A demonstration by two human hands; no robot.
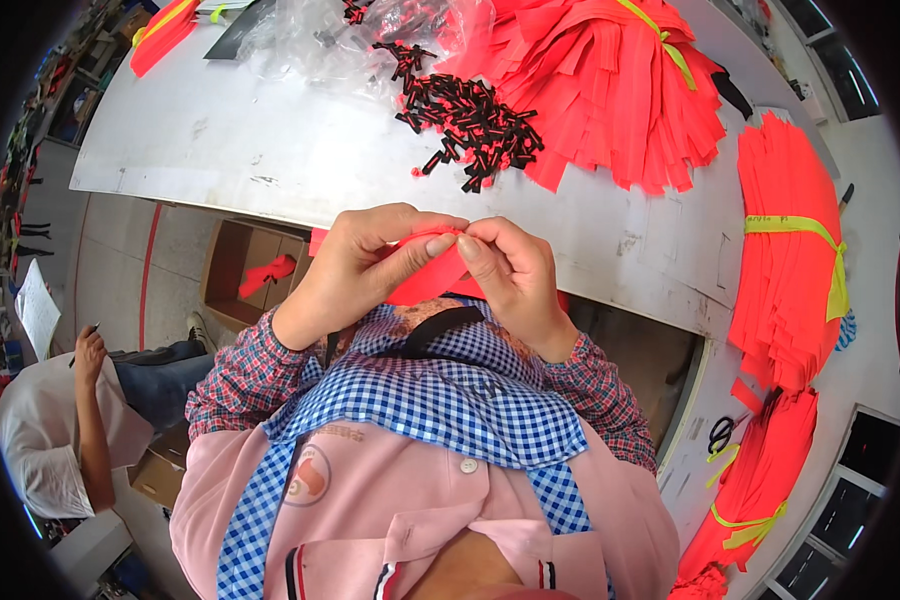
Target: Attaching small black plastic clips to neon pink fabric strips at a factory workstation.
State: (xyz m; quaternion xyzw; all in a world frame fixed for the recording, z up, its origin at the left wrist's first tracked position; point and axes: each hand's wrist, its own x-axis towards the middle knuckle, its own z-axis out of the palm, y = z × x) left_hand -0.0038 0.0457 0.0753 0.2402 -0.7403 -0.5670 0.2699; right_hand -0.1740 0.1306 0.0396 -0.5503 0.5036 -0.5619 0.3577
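Observation:
Both my hands meet in front of my chest, pinching one bright orange fabric strip [432,277] between them. My left hand [370,262] grips the strip's top edge with thumb and fingers curled over it. Touching it from the right, my right hand [513,272] holds the same edge between thumb and forefinger. On the white table [270,150] just beyond lies a heap of small black clips [470,120], and behind it a large fanned pile of orange strips [610,80].
Bundles of orange strips tied with yellow bands [785,270] lie at the right, with black scissors [720,433] below them. A cardboard box [245,270] holding an orange piece stands under the table. Another person in a white shirt [55,420] sits at the lower left. Clear plastic bags [310,40] lie at the table's back.

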